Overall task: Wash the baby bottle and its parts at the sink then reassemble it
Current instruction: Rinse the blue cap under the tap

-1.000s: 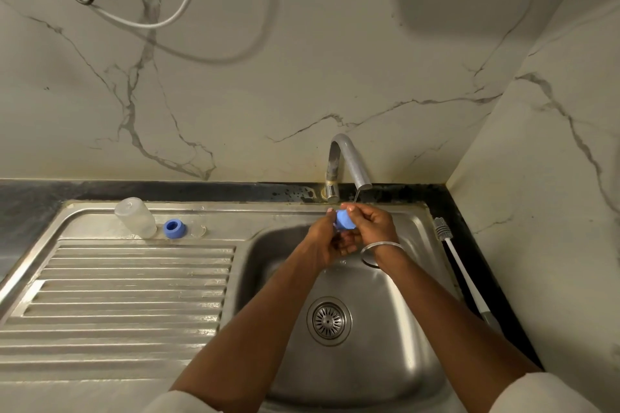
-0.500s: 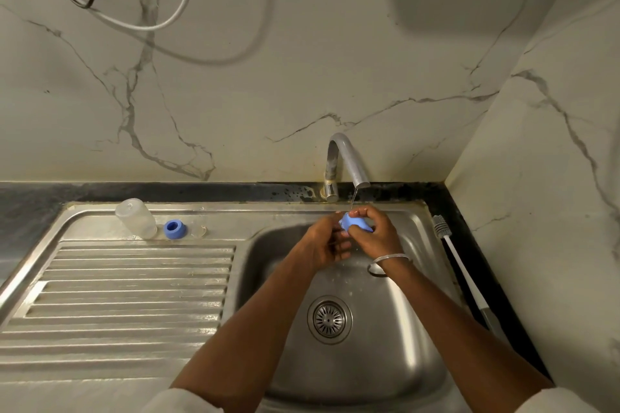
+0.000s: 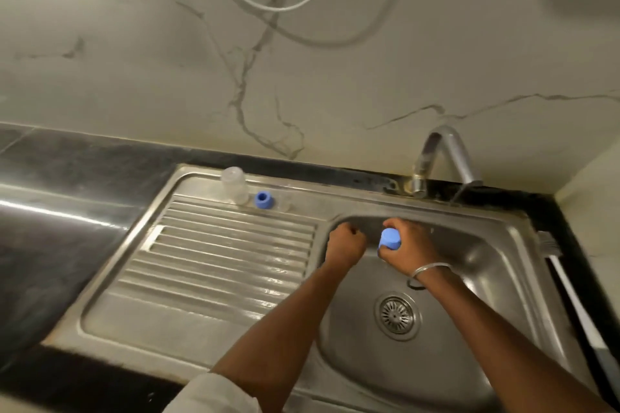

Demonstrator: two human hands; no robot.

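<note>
Right hand (image 3: 407, 246): grips blue cap (image 3: 390, 239) above sink basin (image 3: 486, 258), near its back rim. Left hand (image 3: 347, 245): fingers curled, nothing seen inside, just beside. Bottle (image 3: 235, 185), blue ring (image 3: 264, 200): drainboard (image 3: 218, 261) far edge, well left of both hands.

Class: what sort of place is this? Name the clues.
Probably a home kitchen: a steel sink with a ribbed drainboard, a tap, and a dark counter under a marble-patterned wall.

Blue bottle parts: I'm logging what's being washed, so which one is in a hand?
The blue cap, gripped by the right hand over the basin; the blue ring sits unheld on the drainboard beside the clear bottle.
</note>
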